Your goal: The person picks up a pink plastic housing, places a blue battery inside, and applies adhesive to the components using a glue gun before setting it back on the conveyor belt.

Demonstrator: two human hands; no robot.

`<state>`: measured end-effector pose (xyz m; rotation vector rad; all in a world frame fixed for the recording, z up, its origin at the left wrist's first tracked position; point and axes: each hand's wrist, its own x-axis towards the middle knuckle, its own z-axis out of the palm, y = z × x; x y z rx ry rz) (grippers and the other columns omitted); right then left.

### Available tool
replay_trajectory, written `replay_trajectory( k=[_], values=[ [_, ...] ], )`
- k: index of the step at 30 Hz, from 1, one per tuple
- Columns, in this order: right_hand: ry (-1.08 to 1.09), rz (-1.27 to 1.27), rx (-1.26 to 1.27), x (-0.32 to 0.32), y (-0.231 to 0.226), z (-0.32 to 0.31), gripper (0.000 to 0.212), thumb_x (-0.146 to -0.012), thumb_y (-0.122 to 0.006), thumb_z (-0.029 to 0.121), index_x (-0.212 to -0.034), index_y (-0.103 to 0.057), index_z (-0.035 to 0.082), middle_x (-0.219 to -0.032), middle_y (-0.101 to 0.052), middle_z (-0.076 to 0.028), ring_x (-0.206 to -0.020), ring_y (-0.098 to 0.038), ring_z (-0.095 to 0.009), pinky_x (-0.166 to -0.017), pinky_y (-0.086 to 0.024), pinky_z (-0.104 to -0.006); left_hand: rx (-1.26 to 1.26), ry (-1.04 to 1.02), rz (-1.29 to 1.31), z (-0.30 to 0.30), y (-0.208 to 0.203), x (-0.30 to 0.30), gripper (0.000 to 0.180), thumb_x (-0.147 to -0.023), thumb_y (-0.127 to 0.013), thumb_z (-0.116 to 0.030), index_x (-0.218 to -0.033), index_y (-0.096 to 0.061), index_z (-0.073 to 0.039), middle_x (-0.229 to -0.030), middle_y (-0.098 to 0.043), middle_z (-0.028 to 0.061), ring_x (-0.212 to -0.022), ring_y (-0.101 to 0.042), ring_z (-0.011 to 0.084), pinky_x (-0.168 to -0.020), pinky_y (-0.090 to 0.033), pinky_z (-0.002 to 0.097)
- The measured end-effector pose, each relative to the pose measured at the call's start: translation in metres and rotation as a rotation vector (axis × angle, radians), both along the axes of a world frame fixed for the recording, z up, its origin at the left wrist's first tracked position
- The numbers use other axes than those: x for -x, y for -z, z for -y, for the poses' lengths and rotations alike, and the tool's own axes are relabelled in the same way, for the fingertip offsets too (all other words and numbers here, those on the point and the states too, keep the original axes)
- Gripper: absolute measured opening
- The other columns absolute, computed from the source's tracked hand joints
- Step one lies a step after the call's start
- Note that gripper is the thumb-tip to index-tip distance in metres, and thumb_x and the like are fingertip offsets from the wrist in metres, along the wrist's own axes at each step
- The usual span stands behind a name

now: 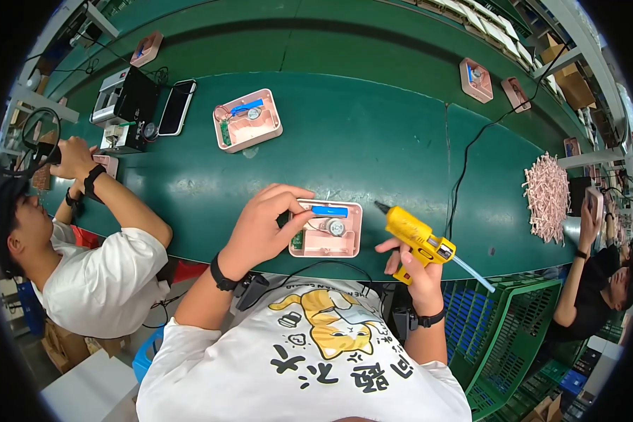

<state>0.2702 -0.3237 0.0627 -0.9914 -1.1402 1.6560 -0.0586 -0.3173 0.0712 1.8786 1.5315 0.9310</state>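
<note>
In front of me a pink plastic housing (326,253) lies on the bench, with a blue cylindrical battery (329,211) along its far side. Below the battery sit a small round silver part (336,227) and, at the left, a green circuit board (297,240). My left hand (260,228) reaches over the housing's left wall, thumb and index finger pinching the battery's left end. Right of the housing, my right hand (418,271) grips a yellow hot glue gun (416,235). Its dark nozzle points toward the housing, apart from it, and a pale glue stick (473,273) sticks out behind.
Another pink housing (278,130) with a battery stands farther back, beside a phone (177,107) and a black machine (124,105). Small pink parts (547,198) are heaped at right, past a black cable (464,162). Co-workers sit at both sides; green crates (510,337) stand below.
</note>
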Motion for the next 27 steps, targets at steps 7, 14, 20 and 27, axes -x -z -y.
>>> replay_trajectory(
  k=[7,14,20,27],
  values=[
    [-0.222,0.159,0.099,0.025,-0.019,-0.005,0.047,-0.109,-0.069,0.014,-0.152,-0.061,-0.002,-0.120,-0.080,-0.018,-0.089,-0.074,-0.014,-0.072,-0.059,-0.0255,-0.214,-0.240,-0.113,0.008,0.016,-0.021,0.021,-0.090,-0.090,-0.016,-0.092,-0.072,-0.004,-0.122,-0.080,0.0102,-0.106,-0.072,0.0318,-0.086,-0.058,0.0446],
    [-0.052,-0.019,0.187,0.030,-0.004,-0.006,0.037,-0.110,-0.066,0.025,-0.134,-0.064,-0.003,-0.114,-0.079,-0.022,-0.091,-0.077,-0.024,-0.076,-0.063,-0.0379,-0.138,-0.094,-0.179,0.001,0.018,-0.024,0.015,-0.092,-0.085,-0.013,-0.094,-0.072,-0.005,-0.120,-0.078,0.0078,-0.112,-0.070,0.0322,-0.090,-0.056,0.0450],
    [0.039,-0.145,0.200,0.035,0.004,0.001,0.032,-0.110,-0.064,0.025,-0.126,-0.065,-0.003,-0.111,-0.079,-0.022,-0.087,-0.077,-0.026,-0.078,-0.064,-0.0414,-0.255,-0.075,0.007,0.004,0.026,-0.020,0.011,-0.100,-0.079,-0.004,-0.098,-0.068,-0.002,-0.124,-0.079,0.0130,-0.106,-0.074,0.0286,-0.088,-0.058,0.0396],
    [-0.203,0.108,0.317,0.026,-0.027,-0.012,0.037,-0.110,-0.067,0.024,-0.136,-0.067,-0.003,-0.099,-0.079,-0.014,-0.078,-0.075,-0.017,-0.068,-0.062,-0.0327,-0.006,-0.358,0.627,0.010,0.055,-0.031,0.009,-0.110,-0.068,0.000,-0.102,-0.064,0.001,-0.122,-0.080,0.0143,-0.097,-0.071,0.0101,-0.083,-0.056,0.0284]
  ],
)
